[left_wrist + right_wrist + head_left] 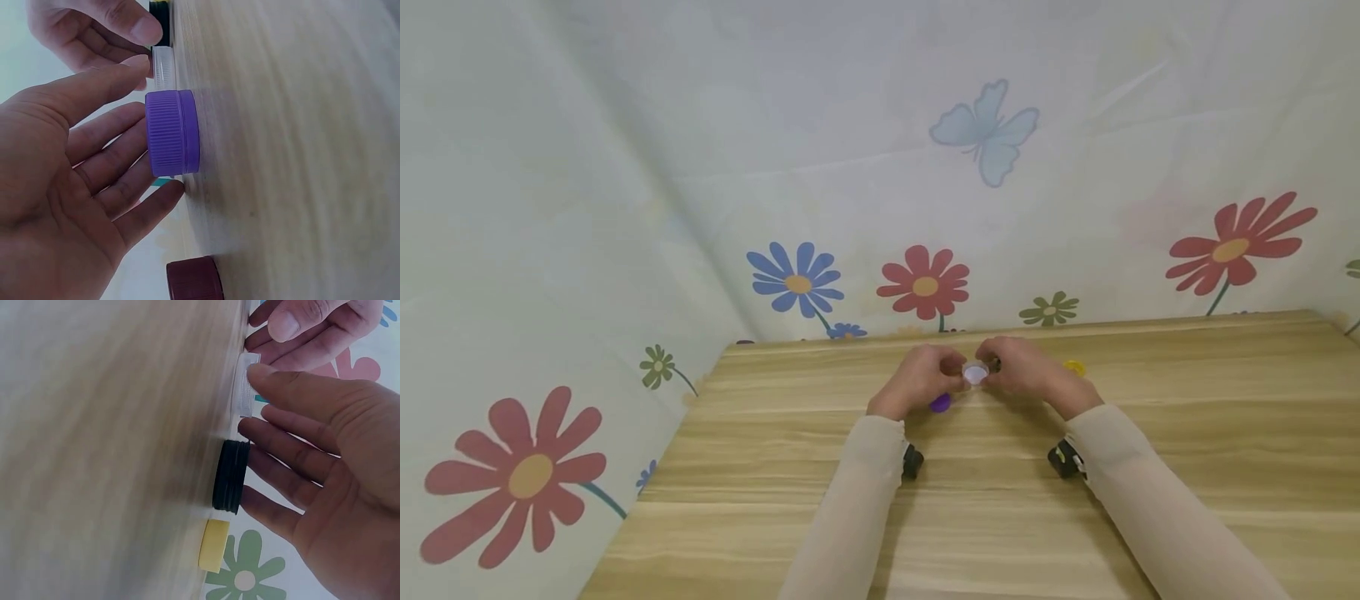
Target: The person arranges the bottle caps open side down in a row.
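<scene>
Table [977, 533] in pale wood grain, long streaks running crosswise. Backs onto a light cloth [775, 100] printed with red, blue and green flowers and (high up, right of centre) a pale blue butterfly [988, 133]; same sort of print down the left side, big red flower [530, 477] included.

Forearms in cream sleeves [850, 508], stretched forward and angled in toward the far edge; a small black device [913, 461] by each wrist. Left hand [922, 377]: loosely open, fingers lightly bent and partly hidden by a purple cap [172, 133], thumb tip right by a clear cap [975, 375]; hard to tell whether touching. Right hand [1022, 367]: also loosely open, thumb tip against the clear cap, fingers spread beside a black cap [231, 477]. Clear cap down on the wood, between both hands. Farther out, yellow cap [214, 545] past the black, maroon cap [195, 279] past the purple.
</scene>
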The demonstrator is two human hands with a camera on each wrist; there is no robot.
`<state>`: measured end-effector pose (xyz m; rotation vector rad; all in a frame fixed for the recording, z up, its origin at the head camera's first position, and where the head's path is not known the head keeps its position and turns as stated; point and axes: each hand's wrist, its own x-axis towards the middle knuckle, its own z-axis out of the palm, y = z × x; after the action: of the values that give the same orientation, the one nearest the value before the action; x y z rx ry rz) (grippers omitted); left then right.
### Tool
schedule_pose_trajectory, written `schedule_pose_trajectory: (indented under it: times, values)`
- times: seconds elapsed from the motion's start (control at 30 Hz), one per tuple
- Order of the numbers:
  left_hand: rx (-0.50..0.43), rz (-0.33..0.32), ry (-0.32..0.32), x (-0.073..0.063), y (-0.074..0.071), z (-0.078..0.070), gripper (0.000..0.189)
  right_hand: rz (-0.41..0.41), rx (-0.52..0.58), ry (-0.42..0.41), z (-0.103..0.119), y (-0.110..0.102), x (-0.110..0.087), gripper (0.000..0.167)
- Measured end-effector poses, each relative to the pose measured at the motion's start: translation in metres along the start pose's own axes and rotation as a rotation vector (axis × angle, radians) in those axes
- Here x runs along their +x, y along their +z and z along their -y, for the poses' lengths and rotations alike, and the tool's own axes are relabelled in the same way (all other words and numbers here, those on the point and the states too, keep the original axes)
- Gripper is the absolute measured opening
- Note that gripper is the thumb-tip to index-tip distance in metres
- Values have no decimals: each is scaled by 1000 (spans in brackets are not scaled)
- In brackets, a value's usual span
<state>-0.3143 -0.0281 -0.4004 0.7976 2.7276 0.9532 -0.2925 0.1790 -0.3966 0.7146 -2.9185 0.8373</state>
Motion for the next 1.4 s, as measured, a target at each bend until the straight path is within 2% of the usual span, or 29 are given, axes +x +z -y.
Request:
schedule_pose_trajectory:
  times: [0.3,0.5,0.67,0.93,1.13,1.4]
  values:
    - [-21,-2,5,-1,1,-1,32,9,-19,12,2,2,1,29]
    - [-28,-15,22,0,0,0,28,-17,-17,4,3,1,2,29]
    - [-32,-52,36,-3,-3,0,28,-40,35,-14,3,0,0,27]
    - [-111,-135,25,-5,-6,6,24,-87,138,-49,3,-4,-2,16]
    - [-115,-160,30,-6,-6,9,21,-97,142,-33,4,-5,-3,8]
    - [-119,-201,41,-7,-7,9,19,-107,116,-10,3,-7,-2,13]
